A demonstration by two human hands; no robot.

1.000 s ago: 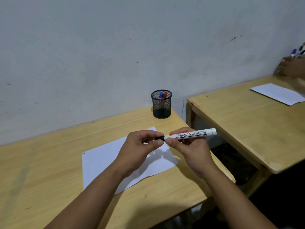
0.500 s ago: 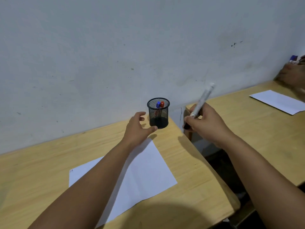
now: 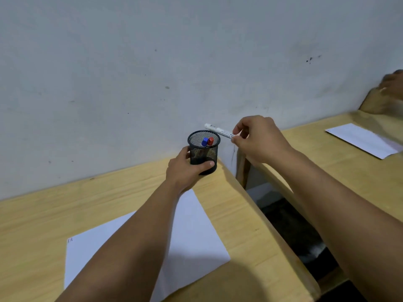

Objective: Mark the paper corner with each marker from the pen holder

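Note:
A black mesh pen holder (image 3: 204, 159) stands at the far right corner of my wooden desk (image 3: 244, 214), against the wall. Inside it are a blue-capped marker (image 3: 204, 141) and a red-capped marker (image 3: 210, 141). My left hand (image 3: 185, 171) wraps around the holder's lower part. My right hand (image 3: 257, 139) pinches a white board marker (image 3: 219, 131) by one end; it lies almost level just above the holder's right rim. A white sheet of paper (image 3: 196, 236) lies on the desk under my left forearm, with small marks at its left corner (image 3: 70, 240).
A second wooden desk (image 3: 349, 171) stands to the right across a narrow gap, with another white sheet (image 3: 359, 139) on it. Another person's blurred hand (image 3: 392, 81) is at the far right edge. The grey wall rises right behind both desks.
My left hand went from the marker's cap end to the pen holder and gripped it. My right hand carried the white marker up and over to the holder's rim.

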